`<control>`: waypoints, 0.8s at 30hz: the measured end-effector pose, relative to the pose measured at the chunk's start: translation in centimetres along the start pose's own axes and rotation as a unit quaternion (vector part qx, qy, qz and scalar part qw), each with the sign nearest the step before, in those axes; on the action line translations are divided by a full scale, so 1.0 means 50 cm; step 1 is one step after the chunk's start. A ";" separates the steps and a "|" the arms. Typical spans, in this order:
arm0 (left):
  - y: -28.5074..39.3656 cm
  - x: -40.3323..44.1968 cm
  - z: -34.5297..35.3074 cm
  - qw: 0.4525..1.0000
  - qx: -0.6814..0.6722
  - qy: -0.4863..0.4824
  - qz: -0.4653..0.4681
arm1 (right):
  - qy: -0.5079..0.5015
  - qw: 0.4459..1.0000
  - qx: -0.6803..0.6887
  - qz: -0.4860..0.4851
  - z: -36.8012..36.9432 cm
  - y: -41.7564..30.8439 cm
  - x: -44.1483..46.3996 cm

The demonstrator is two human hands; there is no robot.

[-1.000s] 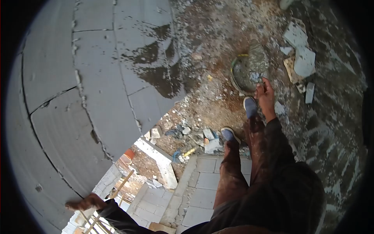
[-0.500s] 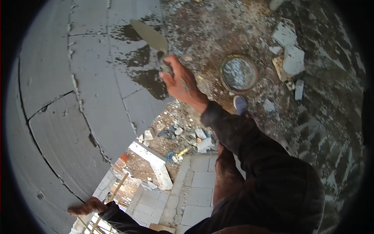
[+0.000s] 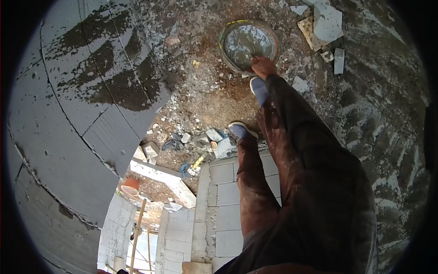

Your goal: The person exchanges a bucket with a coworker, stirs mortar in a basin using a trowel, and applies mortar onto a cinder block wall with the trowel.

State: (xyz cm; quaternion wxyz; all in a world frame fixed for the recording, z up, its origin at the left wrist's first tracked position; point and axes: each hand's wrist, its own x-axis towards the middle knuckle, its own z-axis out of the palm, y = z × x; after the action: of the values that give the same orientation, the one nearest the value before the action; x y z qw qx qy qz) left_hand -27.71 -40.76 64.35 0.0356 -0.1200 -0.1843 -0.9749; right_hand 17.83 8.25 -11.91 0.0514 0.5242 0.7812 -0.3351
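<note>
Over the bucket (image 3: pixel 222 37), the right hand (image 3: pixel 263 67) curls closed round a likely trowel (image 3: pixel 253 56), apparently dipping. The next move calls for steadiness; the left hand's (image 3: pixel 101 271) grip I cannot tell.

Tub (image 3: pixel 221 41) between wall (image 3: pixel 68 146) and broken slabs (image 3: pixel 326 23)

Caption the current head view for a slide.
Right hand at the rim of a bucket of wet grey mortar, beside a splattered block wall.
</note>
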 end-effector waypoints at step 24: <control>-0.033 0.081 -0.121 0.551 0.680 -0.239 0.420 | -0.020 0.877 0.413 -0.243 -0.307 -1.048 -0.290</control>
State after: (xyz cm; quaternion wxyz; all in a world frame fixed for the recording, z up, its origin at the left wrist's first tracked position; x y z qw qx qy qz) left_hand -33.18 -41.55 59.29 0.4669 -0.3523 -0.7226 -0.3684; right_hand -16.28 -6.09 30.80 -0.2374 0.2843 0.6736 -0.6396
